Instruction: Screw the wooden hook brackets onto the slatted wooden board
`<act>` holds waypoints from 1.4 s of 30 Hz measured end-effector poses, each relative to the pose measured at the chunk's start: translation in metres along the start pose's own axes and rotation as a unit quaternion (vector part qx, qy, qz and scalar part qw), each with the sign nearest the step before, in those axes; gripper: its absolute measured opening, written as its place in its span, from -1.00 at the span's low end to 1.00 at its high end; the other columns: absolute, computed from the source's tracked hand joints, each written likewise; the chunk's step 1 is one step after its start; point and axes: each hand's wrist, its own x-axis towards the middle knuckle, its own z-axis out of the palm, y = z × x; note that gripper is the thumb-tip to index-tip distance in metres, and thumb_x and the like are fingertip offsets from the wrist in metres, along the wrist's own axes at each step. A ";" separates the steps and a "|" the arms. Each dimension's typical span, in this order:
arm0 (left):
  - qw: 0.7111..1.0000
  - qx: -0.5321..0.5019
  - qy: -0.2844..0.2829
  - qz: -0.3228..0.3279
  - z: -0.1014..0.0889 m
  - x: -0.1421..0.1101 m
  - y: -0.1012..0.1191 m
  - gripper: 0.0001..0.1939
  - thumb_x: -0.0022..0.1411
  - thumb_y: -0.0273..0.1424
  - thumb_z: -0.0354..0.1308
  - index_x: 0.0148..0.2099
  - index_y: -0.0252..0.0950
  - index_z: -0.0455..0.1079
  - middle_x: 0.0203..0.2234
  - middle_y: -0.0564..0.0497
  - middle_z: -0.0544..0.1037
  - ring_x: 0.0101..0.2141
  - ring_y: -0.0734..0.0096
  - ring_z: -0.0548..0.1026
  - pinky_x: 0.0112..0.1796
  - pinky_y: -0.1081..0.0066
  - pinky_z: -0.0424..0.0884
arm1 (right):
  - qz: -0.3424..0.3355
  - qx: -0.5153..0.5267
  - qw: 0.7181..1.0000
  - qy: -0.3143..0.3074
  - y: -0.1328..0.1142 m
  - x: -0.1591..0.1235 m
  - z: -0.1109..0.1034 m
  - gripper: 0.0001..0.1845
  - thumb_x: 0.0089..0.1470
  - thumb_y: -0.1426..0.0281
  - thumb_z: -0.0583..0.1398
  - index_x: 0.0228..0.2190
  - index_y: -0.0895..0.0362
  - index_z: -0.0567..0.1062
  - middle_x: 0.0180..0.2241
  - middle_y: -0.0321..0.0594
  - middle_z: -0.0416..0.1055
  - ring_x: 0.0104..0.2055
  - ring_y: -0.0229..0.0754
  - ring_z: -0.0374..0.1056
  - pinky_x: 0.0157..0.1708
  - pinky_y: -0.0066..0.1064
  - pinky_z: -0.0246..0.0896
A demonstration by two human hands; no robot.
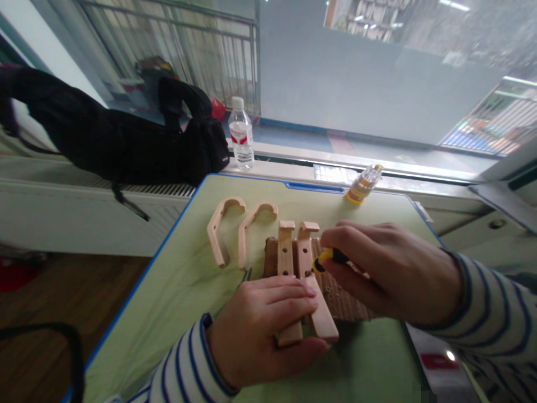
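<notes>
Two pale wooden hooks, a left one (285, 257) and a right one (305, 256), lie side by side across a brown ridged wooden board (346, 299). My left hand (262, 327) lies over both hooks, fingers across the top and thumb along the near side, holding them down. A yellow and black screwdriver (324, 259) is gripped in my right hand (390, 268). Its tip points at a lower hole of the right hook; whether it sits in a screw is hard to see. Several small screws (329, 292) are on the board.
Two loose curved wooden hooks, one (215, 232) left of the other (246, 235), lie on the green table (180, 285). A clear and yellow bottle (363, 184) stands at the back right. Beyond are a water bottle (242, 137) and a black bag (138, 143) on the sill.
</notes>
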 end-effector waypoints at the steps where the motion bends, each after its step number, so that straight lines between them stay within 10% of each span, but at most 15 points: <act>1: 1.000 0.000 0.000 0.001 0.000 0.000 0.000 -0.65 0.05 -0.30 0.27 -0.11 -0.34 0.43 -0.23 -0.09 0.60 -0.19 0.33 0.55 -0.06 0.35 0.46 | 0.001 -0.001 1.000 0.001 0.000 -0.001 0.000 -0.90 0.16 0.38 0.01 -0.29 0.14 0.26 -0.55 -0.37 0.24 -0.60 -0.38 0.08 -0.62 -0.48 -0.11; 17: 1.000 -0.003 0.005 0.006 0.001 -0.001 0.000 -0.67 0.05 -0.31 0.27 -0.13 -0.35 0.43 -0.24 -0.10 0.60 -0.20 0.32 0.56 -0.06 0.33 0.47 | 0.060 0.015 0.997 0.047 -0.007 -0.001 0.007 -0.90 0.14 0.36 0.06 -0.37 0.15 0.27 -0.61 -0.44 0.18 -0.63 -0.43 0.02 -0.63 -0.54 -0.12; 25: 1.000 -0.005 0.004 0.005 0.001 -0.001 0.000 -0.67 0.04 -0.32 0.28 -0.14 -0.36 0.43 -0.24 -0.09 0.60 -0.19 0.34 0.55 -0.06 0.36 0.46 | 0.018 0.052 0.995 0.083 -0.005 -0.002 0.012 -0.70 0.14 0.37 0.10 -0.07 0.11 0.24 -0.58 -0.49 0.23 -0.63 -0.44 0.08 -0.58 -0.56 -0.03; 42: 1.000 -0.004 0.008 0.006 0.001 -0.003 -0.002 -0.65 0.02 -0.31 0.30 -0.14 -0.37 0.44 -0.24 -0.10 0.60 -0.19 0.33 0.55 -0.05 0.36 0.46 | -0.028 0.030 0.998 -0.051 0.004 0.000 -0.013 -0.61 0.21 0.32 -0.01 0.06 0.13 0.21 -0.23 -0.21 0.38 -0.31 -0.26 0.31 -0.35 -0.41 0.18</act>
